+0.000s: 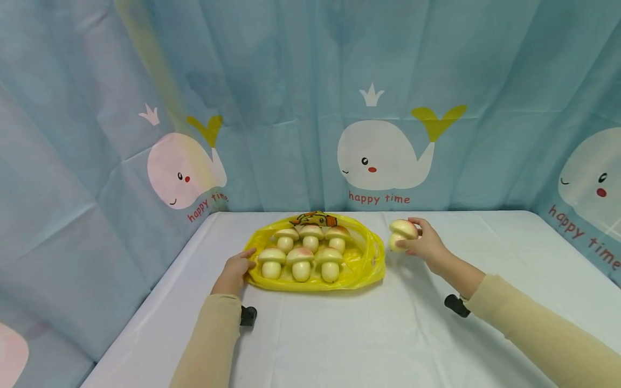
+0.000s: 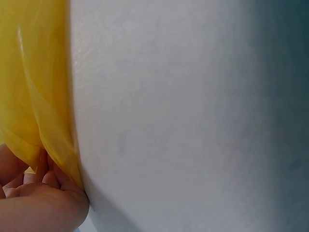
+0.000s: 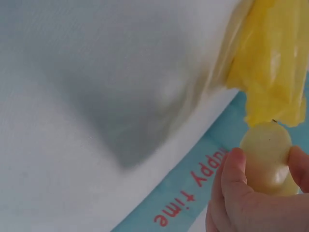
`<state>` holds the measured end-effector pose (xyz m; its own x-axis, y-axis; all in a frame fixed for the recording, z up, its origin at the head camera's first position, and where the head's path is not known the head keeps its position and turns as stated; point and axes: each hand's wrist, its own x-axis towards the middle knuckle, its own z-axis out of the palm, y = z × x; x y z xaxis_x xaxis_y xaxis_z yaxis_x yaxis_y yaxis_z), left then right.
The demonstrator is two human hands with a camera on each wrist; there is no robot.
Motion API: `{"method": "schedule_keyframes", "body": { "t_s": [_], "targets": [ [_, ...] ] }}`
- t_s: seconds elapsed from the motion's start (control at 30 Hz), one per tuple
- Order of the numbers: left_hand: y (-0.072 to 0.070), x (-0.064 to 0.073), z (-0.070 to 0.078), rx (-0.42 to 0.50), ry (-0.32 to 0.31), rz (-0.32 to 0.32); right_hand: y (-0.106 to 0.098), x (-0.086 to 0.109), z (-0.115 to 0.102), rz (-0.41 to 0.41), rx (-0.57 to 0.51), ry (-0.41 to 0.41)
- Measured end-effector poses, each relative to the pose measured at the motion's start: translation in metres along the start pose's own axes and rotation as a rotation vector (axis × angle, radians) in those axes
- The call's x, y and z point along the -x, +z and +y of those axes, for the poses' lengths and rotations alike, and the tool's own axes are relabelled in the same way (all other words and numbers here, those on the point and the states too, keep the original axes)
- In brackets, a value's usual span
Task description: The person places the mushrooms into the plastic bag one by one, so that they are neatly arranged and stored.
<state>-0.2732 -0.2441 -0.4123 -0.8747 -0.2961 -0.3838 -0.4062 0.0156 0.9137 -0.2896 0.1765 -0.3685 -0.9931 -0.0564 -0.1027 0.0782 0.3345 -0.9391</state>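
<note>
A yellow plastic bag (image 1: 356,269) lies spread on the table with its edge raised like a rim. On it stand several toy mushrooms (image 1: 301,264) in two rows, pale with faintly pink caps. My left hand (image 1: 236,269) grips the bag's left edge, its fingers curled at the plastic in the left wrist view. To the right of the bag, my right hand (image 1: 424,242) holds another mushroom (image 1: 401,233) above the table, cap up, between thumb and fingers. The right wrist view shows this mushroom's rounded base (image 3: 265,145) near the yellow plastic.
A white cloth covers the table (image 1: 339,339). Blue curtains (image 1: 291,108) with whale prints rise behind it and along both sides. An orange and black print (image 1: 315,219) shows on the bag's far edge. Black wrist devices (image 1: 248,316) sit beneath both sleeves.
</note>
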Motion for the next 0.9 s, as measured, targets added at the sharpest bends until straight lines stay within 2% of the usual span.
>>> {"method": "schedule_keyframes", "body": {
  "t_s": [0.53, 0.9],
  "targets": [
    [-0.001, -0.003, 0.0, 0.006, 0.003, -0.008, 0.012, 0.02, -0.013, -0.057, -0.021, -0.068],
    [-0.004, -0.011, -0.004, 0.01, -0.008, -0.014, 0.03, 0.025, -0.018, -0.136, 0.009, -0.13]
  ]
}}
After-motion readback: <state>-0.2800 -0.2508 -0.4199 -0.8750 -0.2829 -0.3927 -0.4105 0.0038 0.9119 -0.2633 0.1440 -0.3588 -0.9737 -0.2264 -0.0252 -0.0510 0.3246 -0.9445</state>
